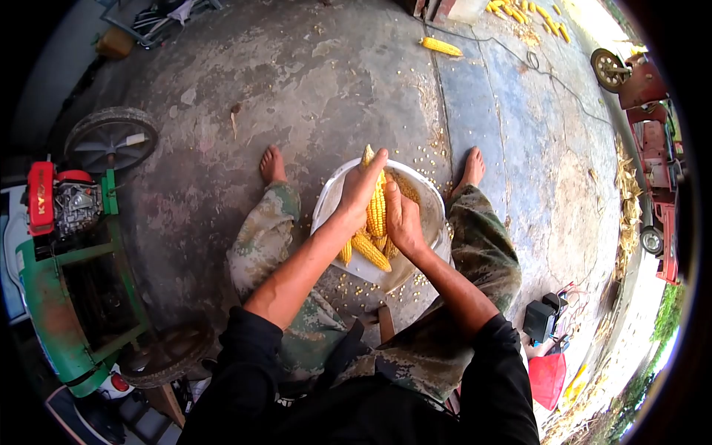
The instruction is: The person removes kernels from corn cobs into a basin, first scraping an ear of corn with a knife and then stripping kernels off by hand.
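Note:
An ear of yellow corn stands tilted up over a white basin, gripped from both sides. My left hand is closed round its upper part, thumb pointing up; the palm side is hidden. Lower down, my right hand is closed against the ear's right side, with its thumb pressed on the kernels. Several more ears lie in the basin below my hands. The basin sits between my legs, and loose kernels are scattered on the floor around it.
A single ear lies on the concrete floor ahead, with a pile of ears farther off and a cable nearby. A green machine with a red engine stands at left. Black boxes and a red bag are at right.

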The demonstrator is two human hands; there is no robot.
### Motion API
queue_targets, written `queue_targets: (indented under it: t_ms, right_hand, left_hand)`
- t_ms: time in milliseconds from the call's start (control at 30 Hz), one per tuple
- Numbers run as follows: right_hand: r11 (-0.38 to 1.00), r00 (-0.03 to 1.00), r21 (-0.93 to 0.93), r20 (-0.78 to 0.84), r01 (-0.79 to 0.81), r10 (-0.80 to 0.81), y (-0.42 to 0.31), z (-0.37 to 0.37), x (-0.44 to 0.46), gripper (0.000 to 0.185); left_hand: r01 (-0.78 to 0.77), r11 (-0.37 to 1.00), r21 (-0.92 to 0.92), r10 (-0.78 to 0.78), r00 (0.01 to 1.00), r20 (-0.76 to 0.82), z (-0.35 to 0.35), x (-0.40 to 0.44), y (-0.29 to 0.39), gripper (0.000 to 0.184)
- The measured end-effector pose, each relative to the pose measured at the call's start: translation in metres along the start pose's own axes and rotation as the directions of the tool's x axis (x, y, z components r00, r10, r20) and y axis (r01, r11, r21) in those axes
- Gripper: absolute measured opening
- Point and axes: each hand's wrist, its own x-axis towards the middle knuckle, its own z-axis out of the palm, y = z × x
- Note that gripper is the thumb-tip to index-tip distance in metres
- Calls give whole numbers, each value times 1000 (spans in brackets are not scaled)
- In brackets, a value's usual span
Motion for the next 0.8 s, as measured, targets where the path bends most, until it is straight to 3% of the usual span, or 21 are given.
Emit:
queue_targets:
  t_ms: [33,100,200,267,433,533,633,700,800]
  right_hand:
    - [993,995,83,-66,82,-77,6,4,0,61]
    - [984,994,155,-69,90,-80,15,5,3,59]
    - [952,999,303,10,-36,35,8,0,1,62]
    - [959,1000,284,6,-24,23,6,-1,1,65]
    - [999,999,35,-21,42,-41,3,3,1,70]
    - [999,999,39,23,-24,23,5,0,3,68]
    - [998,997,32,-45,58,-56,2,1,2,66]
    - [998,999,49,-31,32,-31,6,1,1,65]
    - [995,1000,96,-14,27,-26,17,3,4,64]
  left_hand:
    - [48,998,-34,-47,999,23,1,-2,3,43]
    - [95,993,-65,-92,995,45,4,-7,10,42]
    - [128,990,-57,-123,990,74,5,-11,19,42]
    - [122,991,-59,-119,991,56,5,-12,22,42]
    - [119,988,-100,-116,993,32,1,-4,12,42]
    - [106,989,-106,-102,994,43,-2,-6,12,44]
    - [99,994,-41,-96,994,49,-2,-5,12,43]
    - [71,997,9,-71,997,-5,0,-5,10,41]
    - [76,996,37,-78,996,36,-1,-4,10,42]
